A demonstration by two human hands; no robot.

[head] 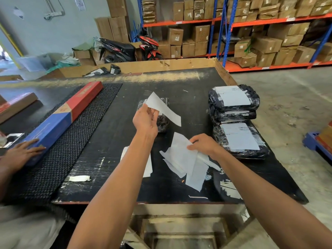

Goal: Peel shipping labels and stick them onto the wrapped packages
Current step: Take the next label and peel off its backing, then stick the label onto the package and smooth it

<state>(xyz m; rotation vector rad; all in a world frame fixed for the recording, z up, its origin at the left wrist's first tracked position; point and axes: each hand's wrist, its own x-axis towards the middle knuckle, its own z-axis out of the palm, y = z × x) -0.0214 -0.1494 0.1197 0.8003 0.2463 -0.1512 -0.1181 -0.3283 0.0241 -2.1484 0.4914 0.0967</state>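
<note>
A peeled label is pinched aloft by the left hand at frame centre — adhesive kept clear, presumably — while backing paper is pinched by the right hand above the table.

Two bare forearms in from 6 o'clock, uncovered as far as the frame's lower edge. Left hand near centre, right hand toward 4 o'clock, both ungloved. Pale cloth at 7 o'clock, possibly a garment; whose, unclear.
</note>
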